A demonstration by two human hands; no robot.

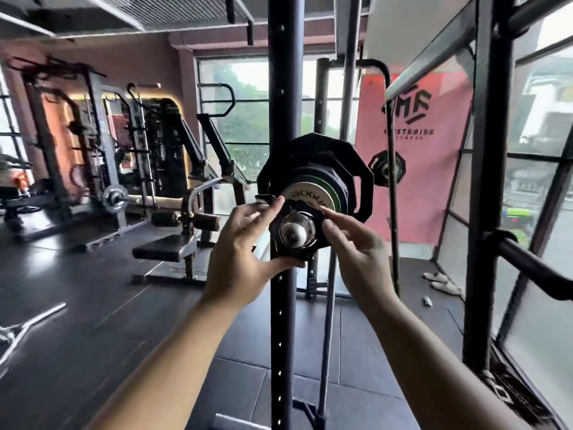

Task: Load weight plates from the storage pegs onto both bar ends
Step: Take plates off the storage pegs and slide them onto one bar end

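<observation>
Head: left hand (238, 240) on collar (299, 209)

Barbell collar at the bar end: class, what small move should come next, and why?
Probably push the collar inward against the Rogue plate. The left hand grips it and the right hand pinches its edge, yet it sits only at the sleeve tip, seemingly short of the plate.
</observation>
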